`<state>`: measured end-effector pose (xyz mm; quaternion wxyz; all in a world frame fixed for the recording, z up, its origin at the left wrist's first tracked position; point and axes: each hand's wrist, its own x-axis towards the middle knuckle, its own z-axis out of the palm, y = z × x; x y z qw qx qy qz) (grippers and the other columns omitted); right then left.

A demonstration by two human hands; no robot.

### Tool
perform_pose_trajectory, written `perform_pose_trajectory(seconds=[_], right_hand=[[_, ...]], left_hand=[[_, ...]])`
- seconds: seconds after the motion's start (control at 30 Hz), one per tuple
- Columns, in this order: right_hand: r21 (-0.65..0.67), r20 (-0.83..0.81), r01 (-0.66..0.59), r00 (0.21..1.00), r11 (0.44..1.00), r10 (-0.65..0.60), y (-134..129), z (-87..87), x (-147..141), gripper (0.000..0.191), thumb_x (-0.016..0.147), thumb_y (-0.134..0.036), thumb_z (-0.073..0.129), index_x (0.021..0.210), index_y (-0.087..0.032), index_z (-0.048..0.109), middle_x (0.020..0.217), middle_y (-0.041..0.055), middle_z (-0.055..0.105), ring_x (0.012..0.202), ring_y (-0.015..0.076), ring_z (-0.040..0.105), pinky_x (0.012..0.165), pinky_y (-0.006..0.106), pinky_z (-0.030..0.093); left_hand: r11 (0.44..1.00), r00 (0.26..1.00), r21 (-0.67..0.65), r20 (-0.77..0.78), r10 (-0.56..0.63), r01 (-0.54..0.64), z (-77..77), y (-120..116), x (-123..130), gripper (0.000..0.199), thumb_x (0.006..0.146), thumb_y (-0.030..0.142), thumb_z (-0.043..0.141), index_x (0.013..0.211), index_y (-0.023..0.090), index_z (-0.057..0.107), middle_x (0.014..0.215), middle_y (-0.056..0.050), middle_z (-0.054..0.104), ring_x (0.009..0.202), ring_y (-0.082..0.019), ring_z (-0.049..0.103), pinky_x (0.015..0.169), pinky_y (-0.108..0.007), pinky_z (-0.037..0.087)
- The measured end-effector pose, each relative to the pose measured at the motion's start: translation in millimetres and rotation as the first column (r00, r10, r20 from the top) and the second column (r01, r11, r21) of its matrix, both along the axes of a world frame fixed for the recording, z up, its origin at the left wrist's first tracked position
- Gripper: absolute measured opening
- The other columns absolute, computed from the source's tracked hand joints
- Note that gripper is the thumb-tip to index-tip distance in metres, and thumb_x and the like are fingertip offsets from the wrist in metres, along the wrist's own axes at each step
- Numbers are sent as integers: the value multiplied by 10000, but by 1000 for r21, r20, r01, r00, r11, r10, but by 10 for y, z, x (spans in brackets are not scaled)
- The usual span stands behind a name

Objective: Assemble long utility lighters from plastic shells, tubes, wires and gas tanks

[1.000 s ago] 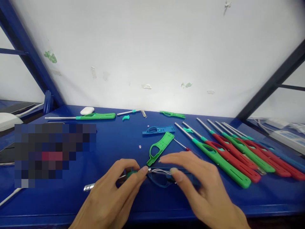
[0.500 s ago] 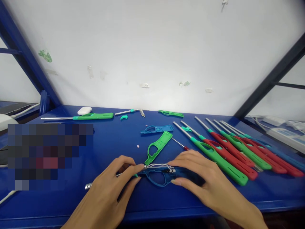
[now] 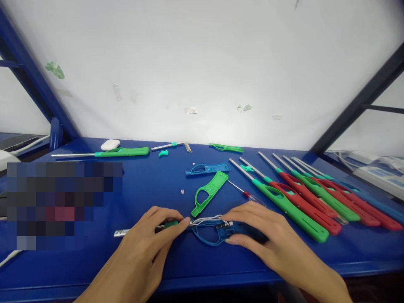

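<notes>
A blue lighter half-shell (image 3: pixel 205 240) lies near the table's front edge, with thin white wires (image 3: pixel 206 219) and a small dark part inside it. My left hand (image 3: pixel 148 242) pinches the metal tube (image 3: pixel 121 233) where it meets the shell's narrow end; the teal collar is partly hidden under the fingers. On the wide end of the shell, the thumb and fingers of my right hand (image 3: pixel 265 233) grip both sides, close to the wire ends. Just behind the shell lies an open green half-shell (image 3: pixel 217 182), and a screwdriver (image 3: pixel 246 194) with a red handle is to its right.
Several assembled lighters (image 3: pixel 293 214) lie in a row at the right. Farther back are another blue half-shell (image 3: pixel 210 169), a green half-shell (image 3: pixel 226 148), a metal tube assembly (image 3: pixel 164 147), a green lighter (image 3: pixel 126 152) and a white case (image 3: pixel 110 144). A pixelated patch covers the left.
My left fingers have shifted on the tube, whose metal end now shows more to the left. The view has moved slightly. My right hand keeps its hold on the shell.
</notes>
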<state>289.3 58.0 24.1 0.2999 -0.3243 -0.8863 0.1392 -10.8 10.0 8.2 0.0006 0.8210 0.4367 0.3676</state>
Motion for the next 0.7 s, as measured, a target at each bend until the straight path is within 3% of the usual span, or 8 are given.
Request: perform_pose_trajectory(seconds=[0.2, 0.4, 0.57, 0.7], right_hand=[[-47, 10, 8, 1000, 999, -7, -11, -13, 11, 220, 1100, -377, 745, 1317, -343, 760, 1210, 2, 849, 1098, 215, 816, 1055, 361, 629], [-45, 5, 40, 999, 998, -40, -29, -42, 37, 241, 1131, -333, 706, 1372, -340, 715, 1259, -21, 845, 1141, 198, 803, 1115, 360, 578], [5, -21, -21, 1000, 1000, 21, -37, -15, -13, 206, 1152, -235, 659, 1329, -298, 745, 1194, -30, 853, 1065, 160, 798, 996, 286, 583], [37, -12, -57, 998, 998, 58, -41, -5, -93, 213, 1166, -312, 634, 1302, -245, 782, 1105, -11, 851, 949, 161, 782, 878, 297, 588]], left_hand=[[1000, 996, 10, -93, -18, 19, 27, -26, -54, 524, 1047, 45, 474, 1373, 331, 768, 1208, -25, 789, 1117, -148, 772, 942, -205, 667], [999, 993, 31, -120, 17, -13, 37, -86, -29, 443, 1067, 100, 483, 1400, 255, 730, 1268, -84, 773, 1204, -207, 759, 968, -303, 697], [988, 997, 156, -70, 31, -20, 38, -87, 36, 179, 1097, 165, 592, 1168, 236, 741, 1125, -64, 763, 1081, -210, 737, 917, -327, 682], [992, 999, 126, -42, 15, -9, -1, -54, 76, 259, 1163, 178, 527, 976, 232, 697, 1011, -16, 723, 927, -140, 732, 867, -240, 649]])
